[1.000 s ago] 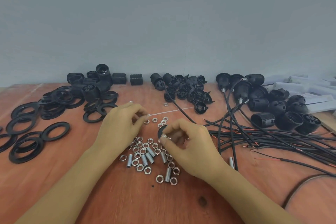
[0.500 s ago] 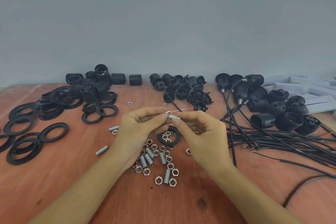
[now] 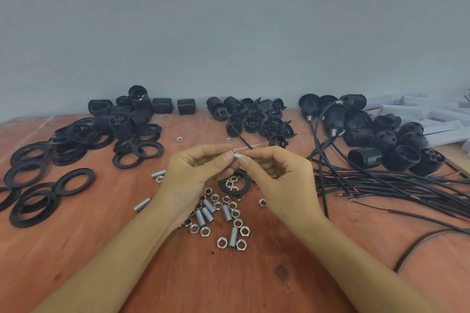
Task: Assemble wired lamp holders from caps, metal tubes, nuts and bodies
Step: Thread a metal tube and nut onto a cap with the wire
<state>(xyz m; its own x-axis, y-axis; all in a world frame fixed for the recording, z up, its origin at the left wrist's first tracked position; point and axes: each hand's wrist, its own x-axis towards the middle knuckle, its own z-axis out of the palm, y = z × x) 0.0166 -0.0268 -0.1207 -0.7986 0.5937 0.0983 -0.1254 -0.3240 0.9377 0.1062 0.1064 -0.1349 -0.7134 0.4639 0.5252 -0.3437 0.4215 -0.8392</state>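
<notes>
Both hands meet above the table's middle. My right hand (image 3: 277, 180) pinches a short metal tube (image 3: 240, 155) between thumb and fingers. My left hand (image 3: 195, 175) pinches a small nut (image 3: 232, 153) at the tube's left end. Below them lie several loose nuts and tubes (image 3: 218, 213) and a black ring (image 3: 235, 183) with nuts inside it. Black caps (image 3: 259, 122) are heaped behind the hands, and threaded black bodies (image 3: 396, 145) stand at the right.
Flat black rings (image 3: 50, 175) spread over the left of the wooden table (image 3: 101, 249). More black parts (image 3: 127, 112) are piled at the back left. A bundle of black wires (image 3: 381, 185) runs across the right side, and white boxes (image 3: 432, 119) lie at the far right.
Both hands rose from the pile of nuts and tubes and came together. The right hand now holds a tube and the left a nut against its end.
</notes>
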